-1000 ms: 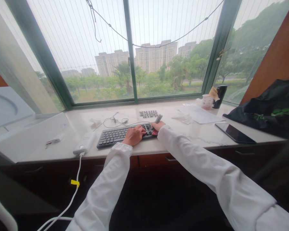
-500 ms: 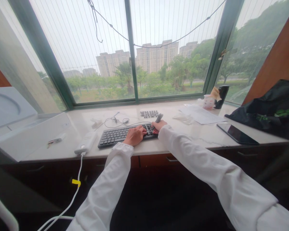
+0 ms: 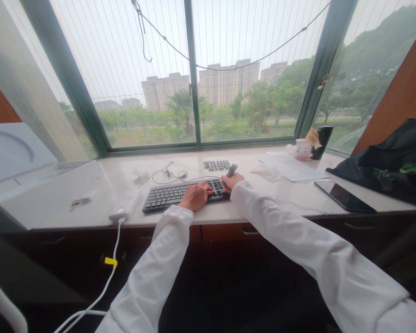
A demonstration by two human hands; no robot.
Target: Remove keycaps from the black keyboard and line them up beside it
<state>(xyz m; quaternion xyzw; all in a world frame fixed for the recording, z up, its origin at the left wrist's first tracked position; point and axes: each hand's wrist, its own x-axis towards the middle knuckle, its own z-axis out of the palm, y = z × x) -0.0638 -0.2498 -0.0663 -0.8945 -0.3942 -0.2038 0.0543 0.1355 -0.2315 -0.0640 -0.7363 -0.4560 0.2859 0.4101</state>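
Observation:
My left hand (image 3: 196,195) rests with its fingers on the keys of a black wireless keyboard (image 3: 175,196) and holds nothing. My right hand (image 3: 232,181) lies at the keyboard's right end, gripping a dark marker pen (image 3: 232,170) whose tip points up and away from me. A small black numeric keypad (image 3: 217,165) sits just behind the keyboard, beyond both hands. White sleeves cover both my arms.
On the marble sill (image 3: 249,203) lie tangled earphones (image 3: 167,174), a white power bank (image 3: 125,204) with its cable, papers (image 3: 293,167), a tablet (image 3: 345,196), a cup (image 3: 302,150) and a black bottle (image 3: 323,142). A black bag (image 3: 388,164) sits at right; a window runs behind.
The whole scene has shifted slightly right and the view has tilted a little. Both hands stay on the keyboard, and the right hand still grips the marker pen.

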